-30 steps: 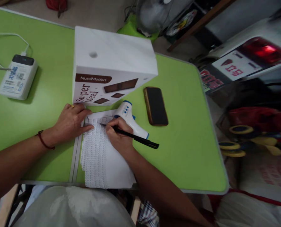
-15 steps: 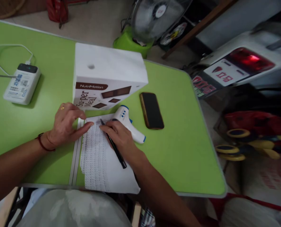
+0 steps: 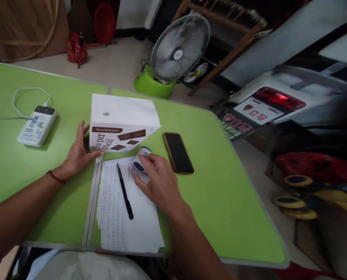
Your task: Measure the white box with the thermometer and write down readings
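My left hand [image 3: 80, 153] is spread at the near left corner of a white "NutriMotion Super Meal" box [image 3: 123, 111]. Its thumb lies along the box's lower front edge, with the fingers by the left side. Over a white-and-blue handheld thermometer [image 3: 141, 158] is my right hand [image 3: 161, 182], thumb and index finger apart. That hand hides most of the thermometer's handle, so its other fingers' contact is unclear. A black pen [image 3: 124, 191] lies loose across sheets of paper [image 3: 142, 221] filled with rows of small writing.
A dark phone in a brown case [image 3: 178, 153] lies right of the thermometer on the green table [image 3: 220, 202]. Far left rests a white power bank [image 3: 37, 126] with a cable [image 3: 31, 89]. Beyond the table are a fan [image 3: 180, 48] and a white scooter [image 3: 266, 99].
My right hand has let go of the pen, which now lies on the paper, and has moved over the thermometer. My left hand has gone from the paper's top to the box's corner.
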Tool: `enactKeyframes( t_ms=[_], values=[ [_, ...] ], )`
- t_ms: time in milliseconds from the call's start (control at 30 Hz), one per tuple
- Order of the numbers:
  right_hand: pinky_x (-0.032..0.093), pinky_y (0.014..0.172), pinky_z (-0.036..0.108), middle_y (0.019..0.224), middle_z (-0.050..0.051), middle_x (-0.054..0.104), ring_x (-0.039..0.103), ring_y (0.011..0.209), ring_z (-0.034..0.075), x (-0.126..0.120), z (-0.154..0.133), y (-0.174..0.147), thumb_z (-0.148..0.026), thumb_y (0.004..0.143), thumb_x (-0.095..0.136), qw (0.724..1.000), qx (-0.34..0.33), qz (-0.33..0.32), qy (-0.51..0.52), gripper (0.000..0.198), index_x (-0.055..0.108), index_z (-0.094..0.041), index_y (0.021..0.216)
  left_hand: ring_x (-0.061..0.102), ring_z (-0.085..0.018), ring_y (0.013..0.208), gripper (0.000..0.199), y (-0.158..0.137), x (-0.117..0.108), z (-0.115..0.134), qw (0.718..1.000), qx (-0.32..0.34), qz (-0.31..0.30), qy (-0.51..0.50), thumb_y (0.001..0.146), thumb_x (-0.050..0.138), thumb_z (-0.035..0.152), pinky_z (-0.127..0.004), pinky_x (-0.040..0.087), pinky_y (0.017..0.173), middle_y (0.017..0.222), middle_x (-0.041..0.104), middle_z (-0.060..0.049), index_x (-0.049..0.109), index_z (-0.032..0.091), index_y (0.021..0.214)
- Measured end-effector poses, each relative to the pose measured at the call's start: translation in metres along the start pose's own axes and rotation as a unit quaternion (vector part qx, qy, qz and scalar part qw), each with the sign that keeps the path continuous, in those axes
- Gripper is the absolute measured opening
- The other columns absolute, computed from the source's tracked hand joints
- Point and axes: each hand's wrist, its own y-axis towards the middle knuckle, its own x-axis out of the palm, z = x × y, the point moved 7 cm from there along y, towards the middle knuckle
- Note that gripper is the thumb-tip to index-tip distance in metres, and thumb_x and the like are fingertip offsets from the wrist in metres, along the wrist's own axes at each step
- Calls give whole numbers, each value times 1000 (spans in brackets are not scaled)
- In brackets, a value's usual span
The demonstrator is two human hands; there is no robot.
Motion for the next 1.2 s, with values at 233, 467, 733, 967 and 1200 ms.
enactKeyframes(
  t_ms=[233, 467, 733, 967, 1200],
  values=[
    [53, 89, 45, 109, 19, 70, 68, 101, 33, 26, 46, -15, -33, 90, 64, 937, 212, -278, -16, 44, 64, -12, 128, 52, -43, 136, 74, 4, 0, 0, 1000, -26, -14, 4, 80, 83, 37, -66, 44, 114, 143, 55, -19, 49, 19, 143],
    [54, 77, 45, 104, 14, 72, 67, 90, 30, -22, 57, -7, -36, 75, 72, 929, 334, -47, 150, 46, 66, -17, 117, 60, -39, 125, 69, 8, 2, 21, 996, -61, -9, -64, 82, 79, 51, -62, 51, 107, 131, 62, -20, 53, 14, 135],
    [50, 57, 33, 74, -1, 62, 58, 63, 16, -21, -31, 10, -52, 79, 78, 659, 264, 68, 701, 38, 69, -28, 107, 65, -35, 121, 59, -6, 7, 52, 985, -85, -89, -118, 87, 73, 54, -54, 55, 104, 132, 67, -18, 58, 13, 126],
    [45, 54, 31, 73, -1, 62, 50, 60, 13, 15, -36, 11, -53, 77, 81, 652, 306, 24, 693, 40, 71, -25, 103, 67, -33, 112, 60, -7, 7, 48, 989, -79, -99, -77, 87, 72, 58, -49, 58, 93, 123, 70, -16, 62, 14, 126],
    [49, 61, 33, 76, 0, 65, 56, 65, 15, 26, -30, 9, -54, 75, 81, 679, 313, 16, 664, 35, 68, -23, 87, 65, -29, 98, 61, -7, 7, 48, 991, -61, -106, -47, 89, 69, 60, -45, 56, 84, 113, 70, -14, 62, 14, 127]
  ],
)
